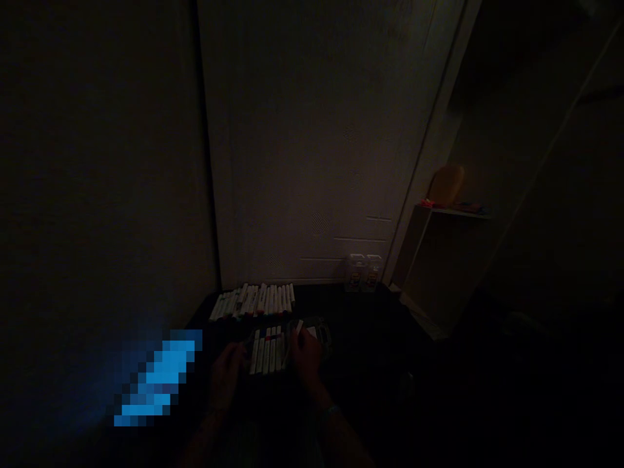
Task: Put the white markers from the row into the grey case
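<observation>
Little light falls on this scene. A row of white markers (266,351) with coloured bands lies side by side on the dark table between my hands. My left hand (228,365) is at the row's left side, its fingers bent towards the markers; the dimness hides whether they grip anything. My right hand (308,351) is closed at the row's right end, with a short white marker end (299,326) sticking up from its fingers. Behind and right of that hand sits a clear plastic case (325,331), partly covered by it.
Further back lies a wider group of white markers (256,300). Two clear plastic containers (363,273) with labels stand against the pale panel (312,162). A bright blue pixelated patch (160,377) is at left. A small cabinet (439,260) at right bears a yellowish object (446,184).
</observation>
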`<act>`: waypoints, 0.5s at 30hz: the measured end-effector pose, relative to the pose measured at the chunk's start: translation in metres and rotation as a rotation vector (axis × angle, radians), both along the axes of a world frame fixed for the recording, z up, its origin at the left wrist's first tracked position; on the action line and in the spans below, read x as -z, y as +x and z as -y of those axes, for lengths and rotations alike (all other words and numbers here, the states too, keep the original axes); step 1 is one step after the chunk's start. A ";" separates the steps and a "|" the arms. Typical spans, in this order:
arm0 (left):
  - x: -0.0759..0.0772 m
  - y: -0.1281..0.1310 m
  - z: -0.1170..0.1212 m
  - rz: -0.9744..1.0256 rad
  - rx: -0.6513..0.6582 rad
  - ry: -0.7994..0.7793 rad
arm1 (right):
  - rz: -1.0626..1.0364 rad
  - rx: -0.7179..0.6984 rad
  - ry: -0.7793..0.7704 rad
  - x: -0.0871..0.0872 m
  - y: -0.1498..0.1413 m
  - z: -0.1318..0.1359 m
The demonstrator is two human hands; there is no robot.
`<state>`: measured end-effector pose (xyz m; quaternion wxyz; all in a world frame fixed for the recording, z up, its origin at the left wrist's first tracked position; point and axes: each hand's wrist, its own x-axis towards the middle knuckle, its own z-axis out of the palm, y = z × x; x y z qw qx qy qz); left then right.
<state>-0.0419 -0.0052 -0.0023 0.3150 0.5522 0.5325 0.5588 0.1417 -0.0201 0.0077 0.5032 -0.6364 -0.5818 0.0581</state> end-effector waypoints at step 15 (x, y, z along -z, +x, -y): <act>0.021 -0.010 -0.024 -0.131 -0.195 0.151 | 0.005 0.043 -0.027 0.003 -0.001 -0.004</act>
